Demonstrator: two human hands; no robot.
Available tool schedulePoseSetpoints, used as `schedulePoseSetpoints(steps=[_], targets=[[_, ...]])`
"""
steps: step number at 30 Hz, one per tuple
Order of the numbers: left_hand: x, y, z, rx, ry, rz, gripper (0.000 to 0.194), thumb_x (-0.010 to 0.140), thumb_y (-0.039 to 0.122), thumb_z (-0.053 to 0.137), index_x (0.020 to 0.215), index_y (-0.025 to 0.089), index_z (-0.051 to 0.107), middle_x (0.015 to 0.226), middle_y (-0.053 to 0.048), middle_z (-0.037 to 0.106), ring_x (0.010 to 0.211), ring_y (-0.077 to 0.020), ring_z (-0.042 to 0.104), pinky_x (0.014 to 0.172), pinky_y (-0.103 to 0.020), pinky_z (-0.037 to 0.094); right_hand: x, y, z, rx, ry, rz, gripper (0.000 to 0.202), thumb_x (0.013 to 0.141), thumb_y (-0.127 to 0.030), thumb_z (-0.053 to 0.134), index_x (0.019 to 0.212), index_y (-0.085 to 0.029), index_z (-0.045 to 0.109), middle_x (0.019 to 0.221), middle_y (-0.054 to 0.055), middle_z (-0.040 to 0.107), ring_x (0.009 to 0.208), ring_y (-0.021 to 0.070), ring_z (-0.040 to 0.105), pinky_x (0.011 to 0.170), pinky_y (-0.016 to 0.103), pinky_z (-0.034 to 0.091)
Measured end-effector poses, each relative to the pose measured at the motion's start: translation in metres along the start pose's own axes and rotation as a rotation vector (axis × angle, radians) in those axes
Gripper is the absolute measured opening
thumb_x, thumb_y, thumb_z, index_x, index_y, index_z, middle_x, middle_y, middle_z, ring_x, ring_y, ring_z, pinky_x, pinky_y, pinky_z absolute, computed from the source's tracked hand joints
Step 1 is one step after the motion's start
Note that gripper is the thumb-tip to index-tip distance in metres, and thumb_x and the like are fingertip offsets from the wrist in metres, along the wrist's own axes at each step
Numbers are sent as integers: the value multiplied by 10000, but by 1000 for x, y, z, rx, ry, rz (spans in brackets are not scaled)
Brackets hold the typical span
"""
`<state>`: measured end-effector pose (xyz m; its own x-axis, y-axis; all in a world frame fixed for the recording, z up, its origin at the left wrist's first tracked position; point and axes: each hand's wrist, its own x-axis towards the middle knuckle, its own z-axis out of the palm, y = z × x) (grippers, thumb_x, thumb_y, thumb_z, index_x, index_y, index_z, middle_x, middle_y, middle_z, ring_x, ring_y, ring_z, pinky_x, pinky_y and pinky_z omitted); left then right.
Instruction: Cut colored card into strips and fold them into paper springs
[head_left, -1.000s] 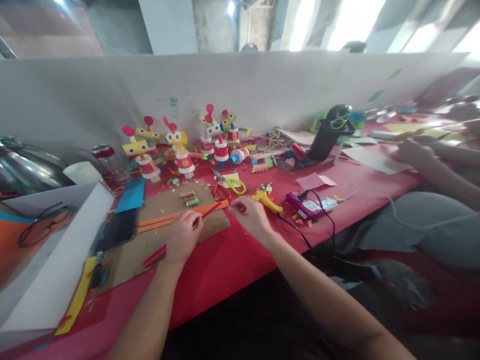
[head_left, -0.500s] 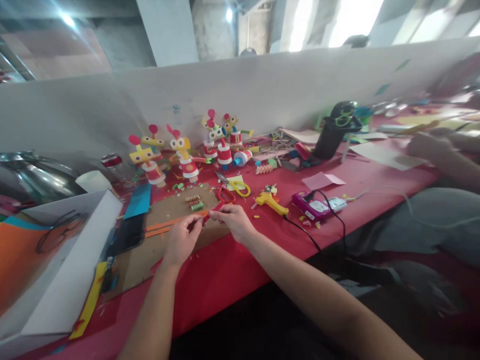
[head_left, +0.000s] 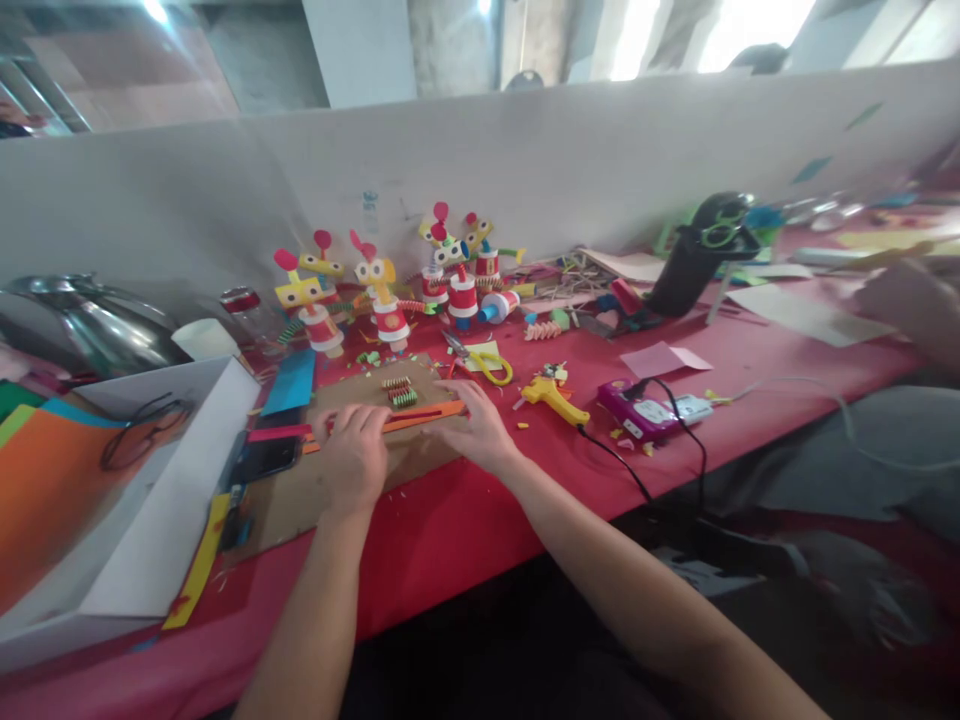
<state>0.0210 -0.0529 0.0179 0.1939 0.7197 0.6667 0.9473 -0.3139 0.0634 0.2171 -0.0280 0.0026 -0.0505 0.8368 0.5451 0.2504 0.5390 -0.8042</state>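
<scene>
My left hand (head_left: 352,450) is closed over a red paper strip (head_left: 277,433), which sticks out to its left and seems to run on to its right. My right hand (head_left: 478,430) is open, thumb apart from the fingers, at the right end of an orange paper strip (head_left: 424,416). Under both hands lies a brown cardboard sheet (head_left: 330,495). Just beyond them rest small folded paper springs (head_left: 401,392). Yellow-handled scissors (head_left: 491,367) and partly hidden red handles (head_left: 465,373) lie past my right hand.
Several paper-cup figures (head_left: 390,315) stand at the back. A yellow glue gun (head_left: 555,400) and purple power strip (head_left: 637,410) with cables lie to the right. On the left are a phone (head_left: 266,457), a white box (head_left: 172,500) and a steel jug (head_left: 94,325). Another person's hand (head_left: 907,300) is far right.
My hands have moved apart. The left one now lies over the red strip, further left, while the right has opened its fingers. The view has shifted slightly.
</scene>
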Motion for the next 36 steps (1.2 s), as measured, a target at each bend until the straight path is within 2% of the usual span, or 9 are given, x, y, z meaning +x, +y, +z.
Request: schedulePoseSetpoints(steps=[4, 6, 8, 11, 15, 19, 24, 30, 36], targets=[[0, 0, -1, -42, 38, 19, 218, 892, 139, 509, 900, 255, 692, 904, -27, 734, 1010, -247, 567, 1004, -473, 186, -7, 2, 9, -141, -89, -66, 143, 807, -298, 682, 917, -221, 731, 897, 61, 686, 854, 192, 605, 775, 307, 469], [0, 1, -2, -96, 68, 1, 199, 901, 184, 520, 913, 264, 702, 952, -39, 728, 1051, -254, 550, 1024, -478, 184, -9, 2, 10, -114, -80, -80, 125, 845, -257, 627, 804, -206, 733, 790, 48, 676, 764, 170, 597, 721, 285, 460], [1, 4, -3, -169, 175, -92, 170, 889, 263, 560, 978, 249, 704, 1090, -79, 693, 1148, -272, 507, 1046, -472, 210, -9, 1, 10, -52, -27, -47, 131, 833, -261, 633, 783, -199, 737, 752, 39, 665, 683, 153, 571, 644, 270, 441], [2, 11, 0, -424, 295, -370, 262, 828, 386, 637, 987, 191, 710, 1175, -132, 638, 1166, -281, 511, 1025, -429, 319, -8, -2, 13, 130, 88, 120, 143, 792, -318, 668, 800, -201, 748, 734, 25, 668, 628, 143, 549, 581, 264, 415], [5, 23, 12, -1166, 16, -760, 310, 703, 404, 741, 931, 194, 735, 930, -69, 724, 903, -213, 638, 860, -347, 457, -8, -5, 21, 391, 102, 342, 206, 735, -386, 715, 825, -205, 756, 730, 18, 701, 658, 159, 590, 615, 272, 436], [7, 30, 18, -1584, -27, -958, 287, 559, 321, 838, 791, 190, 734, 751, -14, 721, 707, -137, 626, 739, -279, 472, -15, -6, 30, 409, -13, 307, 181, 726, -370, 718, 801, -208, 753, 763, 27, 721, 685, 169, 618, 650, 279, 456], [7, 25, 10, -1623, -152, -916, 242, 560, 336, 837, 654, 176, 682, 632, 25, 651, 600, -88, 558, 631, -212, 434, -20, -10, 27, 245, -102, 248, 253, 775, -444, 680, 784, -196, 728, 710, 16, 687, 615, 140, 564, 568, 251, 403], [5, 23, -2, -1346, -445, -753, 277, 649, 406, 772, 768, 158, 736, 643, -4, 662, 639, -135, 571, 678, -256, 435, -12, -18, 21, 504, -132, 371, 260, 716, -452, 720, 723, -192, 732, 703, 3, 675, 664, 137, 571, 618, 252, 409], [7, 17, -5, -1222, -595, -665, 256, 647, 409, 746, 711, 164, 708, 681, -4, 660, 644, -138, 554, 674, -268, 414, -12, -17, 20, 581, -31, 528, 229, 645, -417, 764, 627, -191, 734, 573, -12, 622, 517, 96, 460, 533, 254, 330]])
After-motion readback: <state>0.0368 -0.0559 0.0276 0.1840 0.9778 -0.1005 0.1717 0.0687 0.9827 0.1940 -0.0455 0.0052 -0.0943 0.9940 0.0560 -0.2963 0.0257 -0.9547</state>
